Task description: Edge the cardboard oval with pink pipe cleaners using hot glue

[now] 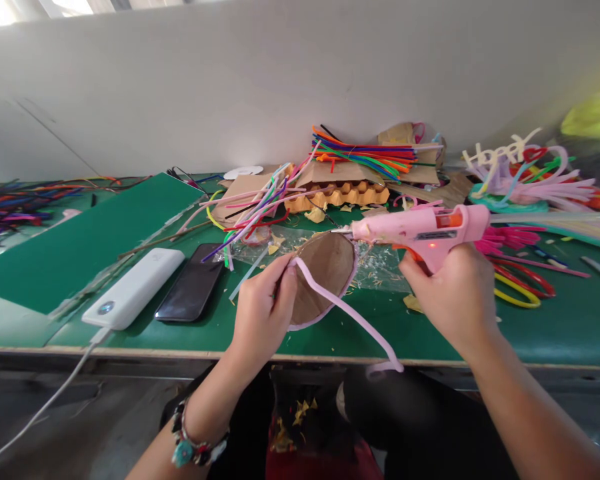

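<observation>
The cardboard disc (325,267) is held above the front part of the green desk (530,333), between the two hands: it lies just to the right of the left hand (263,303) and to the left of the right hand (453,300). Its long axis goes slanting, from lower left to upper right. The left hand is the nearer one; it pinches the disc's left edge together with a pale pink chenille stem (350,320), whose loose end hangs toward the person. The right hand is gripping the handle of a pink glue gun (400,228), and the nozzle (343,231) points left at the upper rim; whether it touches, I cannot tell. I count one disc, one glue gun, one white power bank (134,287), one black phone (193,283) and one egg-carton piece (350,193); the stems in the coloured bundle (365,157) overlap too much for counting.
</observation>
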Motion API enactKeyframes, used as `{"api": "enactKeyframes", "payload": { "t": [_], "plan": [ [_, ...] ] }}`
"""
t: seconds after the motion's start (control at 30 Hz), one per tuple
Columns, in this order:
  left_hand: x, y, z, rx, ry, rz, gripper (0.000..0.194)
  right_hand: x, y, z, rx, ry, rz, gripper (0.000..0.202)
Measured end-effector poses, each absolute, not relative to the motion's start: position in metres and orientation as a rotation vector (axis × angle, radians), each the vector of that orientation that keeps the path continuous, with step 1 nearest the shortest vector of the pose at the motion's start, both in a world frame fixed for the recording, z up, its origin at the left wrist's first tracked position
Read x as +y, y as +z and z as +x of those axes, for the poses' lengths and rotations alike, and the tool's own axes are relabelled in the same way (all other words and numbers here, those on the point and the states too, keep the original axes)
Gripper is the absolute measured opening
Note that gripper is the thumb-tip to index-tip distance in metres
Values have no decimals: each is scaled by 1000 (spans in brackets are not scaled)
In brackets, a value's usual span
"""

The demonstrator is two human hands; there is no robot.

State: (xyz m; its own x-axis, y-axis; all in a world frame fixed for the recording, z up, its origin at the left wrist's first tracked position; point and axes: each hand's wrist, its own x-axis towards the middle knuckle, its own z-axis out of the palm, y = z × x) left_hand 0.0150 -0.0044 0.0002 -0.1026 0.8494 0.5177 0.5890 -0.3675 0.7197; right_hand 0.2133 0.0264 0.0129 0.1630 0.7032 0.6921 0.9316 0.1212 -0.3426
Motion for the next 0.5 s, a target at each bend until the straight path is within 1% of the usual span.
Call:
{"api": "enactKeyframes", "payload": {
  "t": [0.5],
  "plan": [
    [-4, -1, 15, 1571, 1487, 1918, 25, 27, 15, 215, -1559, -286, -1722, 26]
  ]
}}
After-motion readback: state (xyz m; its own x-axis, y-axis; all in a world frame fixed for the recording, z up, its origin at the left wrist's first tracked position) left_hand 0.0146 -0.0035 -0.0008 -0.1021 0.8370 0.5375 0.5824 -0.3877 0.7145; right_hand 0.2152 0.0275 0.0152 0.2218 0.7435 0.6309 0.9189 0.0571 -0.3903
